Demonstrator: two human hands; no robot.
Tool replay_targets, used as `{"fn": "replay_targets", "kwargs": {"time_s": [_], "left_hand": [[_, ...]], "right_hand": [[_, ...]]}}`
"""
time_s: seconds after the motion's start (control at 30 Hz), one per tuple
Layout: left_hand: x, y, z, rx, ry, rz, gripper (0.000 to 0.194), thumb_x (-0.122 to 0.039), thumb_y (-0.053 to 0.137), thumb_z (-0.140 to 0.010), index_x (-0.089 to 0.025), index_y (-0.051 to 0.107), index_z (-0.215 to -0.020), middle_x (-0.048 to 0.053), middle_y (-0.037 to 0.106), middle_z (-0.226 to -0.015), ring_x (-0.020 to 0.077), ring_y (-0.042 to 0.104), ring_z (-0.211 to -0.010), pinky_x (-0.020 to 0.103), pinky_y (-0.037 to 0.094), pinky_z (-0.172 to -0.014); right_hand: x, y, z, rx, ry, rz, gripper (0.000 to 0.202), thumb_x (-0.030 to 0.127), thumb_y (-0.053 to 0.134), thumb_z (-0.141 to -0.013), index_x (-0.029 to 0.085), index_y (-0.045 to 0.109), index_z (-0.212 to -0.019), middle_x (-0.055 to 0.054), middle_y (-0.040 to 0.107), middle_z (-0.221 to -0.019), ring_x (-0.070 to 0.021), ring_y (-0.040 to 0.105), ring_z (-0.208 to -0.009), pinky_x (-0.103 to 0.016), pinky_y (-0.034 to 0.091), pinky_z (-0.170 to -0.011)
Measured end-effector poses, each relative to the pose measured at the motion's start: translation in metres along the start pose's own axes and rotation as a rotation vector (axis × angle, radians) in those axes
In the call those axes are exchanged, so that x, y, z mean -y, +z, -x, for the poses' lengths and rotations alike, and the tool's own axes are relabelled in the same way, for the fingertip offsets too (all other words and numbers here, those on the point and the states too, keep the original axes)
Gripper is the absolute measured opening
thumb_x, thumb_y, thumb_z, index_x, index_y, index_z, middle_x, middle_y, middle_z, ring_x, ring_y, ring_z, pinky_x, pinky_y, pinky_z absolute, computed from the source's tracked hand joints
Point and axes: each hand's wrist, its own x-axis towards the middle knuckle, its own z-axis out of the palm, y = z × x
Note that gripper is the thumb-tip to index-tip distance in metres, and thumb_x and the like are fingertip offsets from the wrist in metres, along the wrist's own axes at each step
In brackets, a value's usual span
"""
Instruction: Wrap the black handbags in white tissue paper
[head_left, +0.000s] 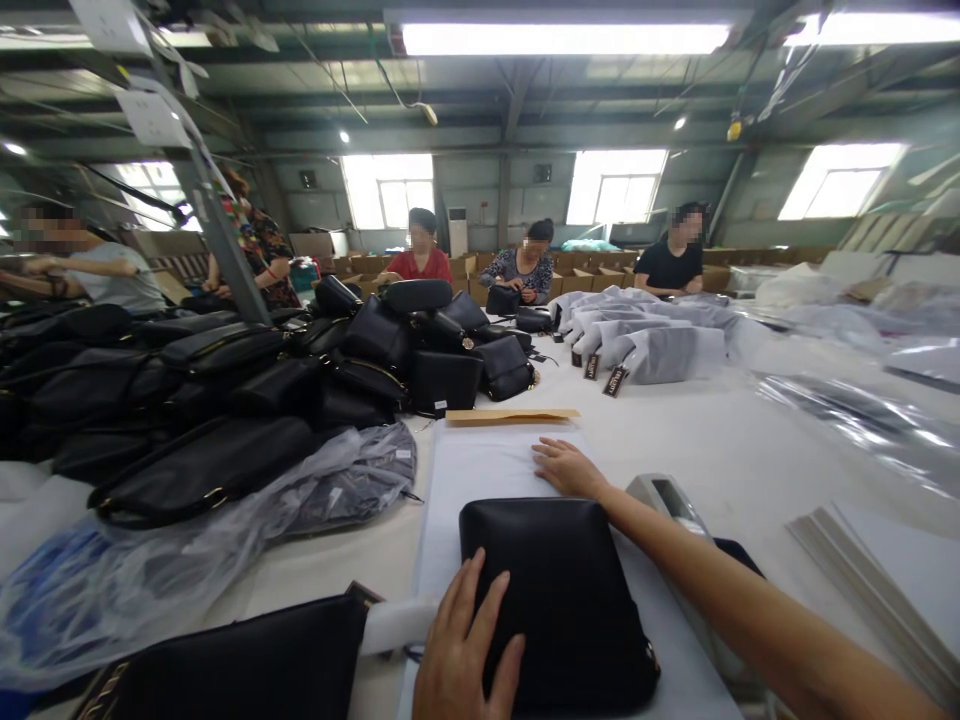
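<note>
Handbag (574, 600) on the white paper's (487, 462) near end, left hand (459, 640) open across its left side; right hand (568, 468) open, flat beyond its far edge!

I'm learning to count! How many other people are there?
5, left to right: one in grey, one in flowery clothes, one in red, one in a patterned top, one in black. More may be hidden.
</note>
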Motion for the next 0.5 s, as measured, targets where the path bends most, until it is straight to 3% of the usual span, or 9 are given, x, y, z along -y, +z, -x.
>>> {"fn": "replay_targets", "kwargs": {"time_s": [0.13, 0.3, 0.4, 0.5], "left_hand": [[0.008, -0.012, -0.007, -0.007, -0.039, 0.06, 0.054, -0.027, 0.056, -0.092, -0.027, 0.044, -0.145, 0.007, 0.053, -0.145, 0.024, 0.057, -0.126, 0.036, 0.057, -0.096], [0.014, -0.021, -0.025, -0.022, -0.072, 0.12, 0.048, -0.027, 0.052, -0.095, -0.029, 0.046, -0.142, 0.005, 0.056, -0.143, 0.0216, 0.058, -0.126, 0.036, 0.056, -0.098], [0.025, -0.023, -0.057, -0.039, -0.11, 0.1, 0.044, -0.025, 0.048, -0.096, -0.028, 0.047, -0.14, 0.007, 0.053, -0.144, 0.0221, 0.054, -0.13, 0.04, 0.051, -0.104], [0.04, -0.017, -0.109, 0.018, -0.041, 0.03, 0.049, -0.017, 0.048, -0.095, -0.026, 0.044, -0.143, 0.01, 0.046, -0.15, 0.0244, 0.045, -0.137, 0.046, 0.041, -0.112]], "right_hand": [[0.002, -0.006, -0.001, -0.108, 0.009, -0.056, 0.014, 0.025, 0.061, -0.087, 0.024, 0.074, -0.087, -0.006, 0.073, -0.114, -0.0251, 0.061, -0.118, -0.044, 0.048, -0.103], [0.01, -0.025, -0.001, -0.232, 0.024, -0.105, 0.008, 0.027, 0.063, -0.085, 0.024, 0.07, -0.082, -0.006, 0.069, -0.121, -0.0242, 0.066, -0.109, -0.044, 0.053, -0.095], [0.019, -0.043, 0.0, -0.248, -0.013, -0.12, 0.003, 0.025, 0.064, -0.082, 0.024, 0.066, -0.081, -0.005, 0.068, -0.125, -0.0247, 0.065, -0.111, -0.045, 0.052, -0.095], [0.031, -0.061, 0.003, -0.241, -0.074, -0.12, 0.006, 0.02, 0.062, -0.081, 0.024, 0.062, -0.084, -0.005, 0.067, -0.125, -0.0238, 0.063, -0.113, -0.047, 0.046, -0.103]]}}
